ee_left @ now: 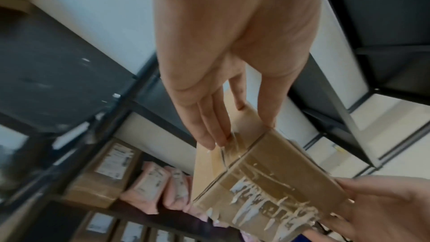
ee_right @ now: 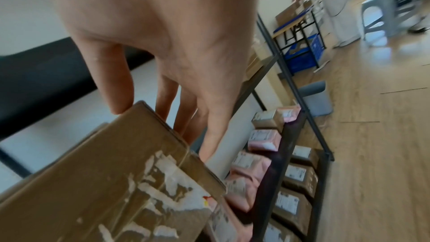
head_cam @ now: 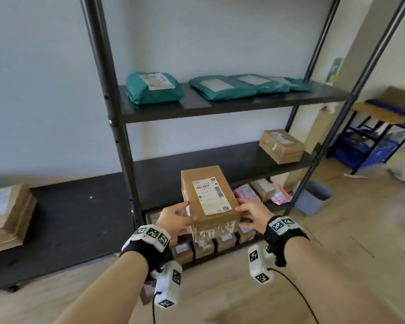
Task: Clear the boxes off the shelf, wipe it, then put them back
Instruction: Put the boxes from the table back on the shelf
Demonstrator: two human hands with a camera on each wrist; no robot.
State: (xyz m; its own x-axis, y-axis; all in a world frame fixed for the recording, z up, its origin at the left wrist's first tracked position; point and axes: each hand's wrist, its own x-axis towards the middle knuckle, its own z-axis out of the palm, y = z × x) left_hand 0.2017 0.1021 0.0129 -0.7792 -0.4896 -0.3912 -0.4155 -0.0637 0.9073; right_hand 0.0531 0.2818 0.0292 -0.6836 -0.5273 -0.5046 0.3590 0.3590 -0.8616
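Cardboard box held in both your hands, in front of the middle shelf

Cardboard box (head_cam: 208, 197) sits in the air between your two hands, label up, just in front of the black middle shelf (head_cam: 173, 167) of the metal rack. Going left to right: a stack of flat cardboard parcels (head_cam: 7, 213) lies on the low black bench (head_cam: 68, 218) far left. Your left hand (head_cam: 175, 219) grips the box's left side, thumb on the top edge, fingers laid along the side face (ee_left: 209, 126). The box's near end carries torn tape residue (ee_left: 267, 196). Your right hand (head_cam: 253, 210) holds the right side, thumb on top, fingers curled down the side (ee_right: 209, 135). Further right a second cardboard box (head_cam: 281, 146) stands on the same shelf at its right end. Above, green mailer bags (head_cam: 220, 86) lie on the upper shelf. Below, pink mailers (head_cam: 262, 192) and small brown boxes (head_cam: 222, 244) fill the lower levels. A grey bin (head_cam: 312, 197) stands on the floor right of the rack.
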